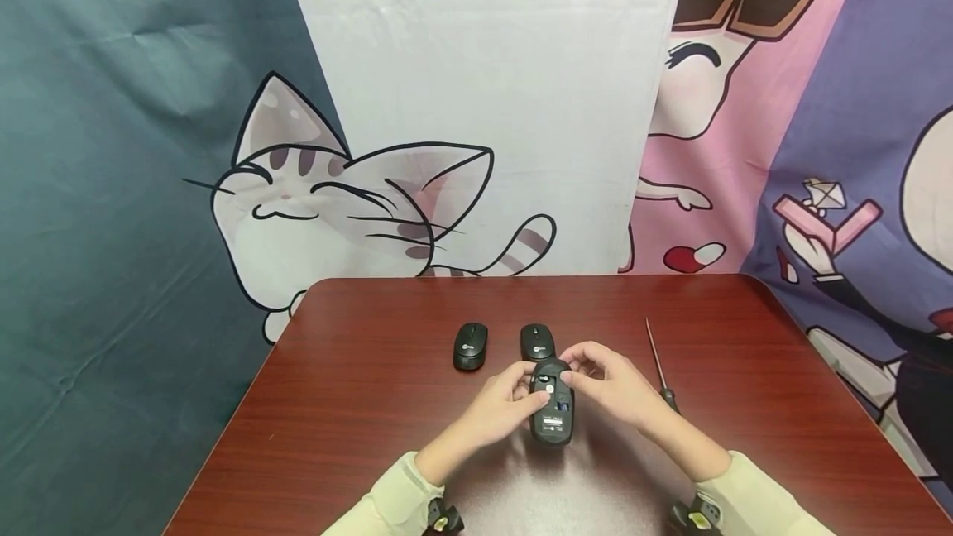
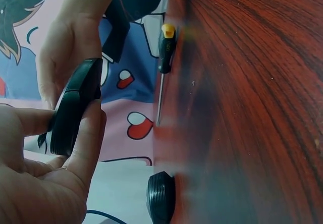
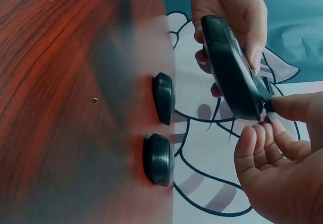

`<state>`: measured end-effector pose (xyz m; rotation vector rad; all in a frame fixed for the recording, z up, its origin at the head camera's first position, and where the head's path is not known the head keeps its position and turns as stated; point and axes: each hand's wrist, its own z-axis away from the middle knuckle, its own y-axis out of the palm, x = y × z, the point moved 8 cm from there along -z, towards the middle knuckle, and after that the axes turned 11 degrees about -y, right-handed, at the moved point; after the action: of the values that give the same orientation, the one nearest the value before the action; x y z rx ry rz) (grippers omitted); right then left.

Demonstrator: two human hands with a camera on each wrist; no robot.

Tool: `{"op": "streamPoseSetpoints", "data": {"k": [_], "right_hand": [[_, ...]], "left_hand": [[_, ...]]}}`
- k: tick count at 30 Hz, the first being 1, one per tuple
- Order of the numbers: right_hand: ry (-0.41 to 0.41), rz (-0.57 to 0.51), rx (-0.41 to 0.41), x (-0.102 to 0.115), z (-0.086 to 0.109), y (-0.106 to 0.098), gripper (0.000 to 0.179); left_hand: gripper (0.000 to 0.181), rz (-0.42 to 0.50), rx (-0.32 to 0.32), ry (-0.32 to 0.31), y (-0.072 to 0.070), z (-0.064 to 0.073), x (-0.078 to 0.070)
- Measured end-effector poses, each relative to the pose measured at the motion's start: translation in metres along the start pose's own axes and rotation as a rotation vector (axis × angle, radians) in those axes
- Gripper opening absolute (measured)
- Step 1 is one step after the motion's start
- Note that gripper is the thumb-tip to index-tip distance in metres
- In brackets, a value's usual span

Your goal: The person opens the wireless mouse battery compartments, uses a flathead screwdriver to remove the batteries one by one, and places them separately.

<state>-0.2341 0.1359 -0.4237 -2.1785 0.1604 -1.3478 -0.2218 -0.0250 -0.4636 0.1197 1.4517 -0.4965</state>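
A black computer mouse (image 1: 553, 430) is held up off the table with its underside toward the head camera, showing labels and an open recess. My left hand (image 1: 493, 409) grips it by the sides, its thumb lying on the underside. At the far end my right hand (image 1: 616, 387) pinches a dark battery cover (image 3: 261, 89) between thumb and fingers; in the right wrist view this piece stands tilted away from the mouse's underside. Whether it is fully detached cannot be told. The left wrist view shows mainly the mouse's smooth side.
Two more black mice, one on the left (image 1: 471, 346) and one just behind the hands (image 1: 537, 341), rest on the reddish-brown table (image 1: 357, 412). To the right lies a screwdriver (image 1: 668, 395), shaft pointing away. A cartoon-printed cloth (image 1: 484, 40) hangs behind the table.
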Motion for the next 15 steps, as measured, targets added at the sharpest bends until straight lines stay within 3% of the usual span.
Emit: {"op": "streamPoseSetpoints", "data": {"k": [6,15], "right_hand": [[0.061,-0.062,0.013,-0.008,-0.005,-0.003,0.019],[0.071,-0.219,-0.013,-0.033,-0.026,-0.021,0.027]], "left_hand": [[0.038,-0.02,0.01,-0.018,0.001,-0.001,0.004],[0.039,-0.043,0.012,0.0,-0.001,-0.002,0.005]]}}
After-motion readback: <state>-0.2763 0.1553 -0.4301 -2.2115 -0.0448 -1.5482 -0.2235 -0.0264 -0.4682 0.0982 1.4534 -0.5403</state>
